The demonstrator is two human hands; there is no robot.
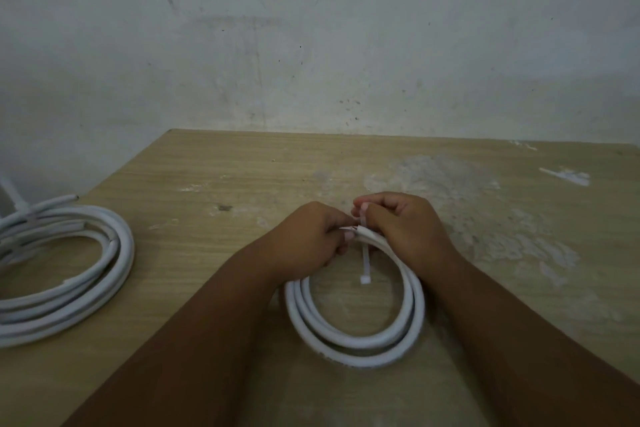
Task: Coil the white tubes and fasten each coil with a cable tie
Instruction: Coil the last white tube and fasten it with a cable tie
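Observation:
A small coil of white tube (353, 340) lies on the wooden table (242, 177) in front of me, wound in about three loops. My left hand (308, 236) grips the far side of the coil where the tube ends meet. My right hand (401, 222) pinches a white cable tie (365, 267) at the same spot. The tie's strap runs down inside the ring and its square head rests on the table within the coil. The top of the coil is hidden under both hands.
A larger pile of white tube coils (65, 270) lies at the table's left edge, with a cable tie tail sticking up at its far side. A stained wall rises behind the table. White scuff patches mark the tabletop on the right.

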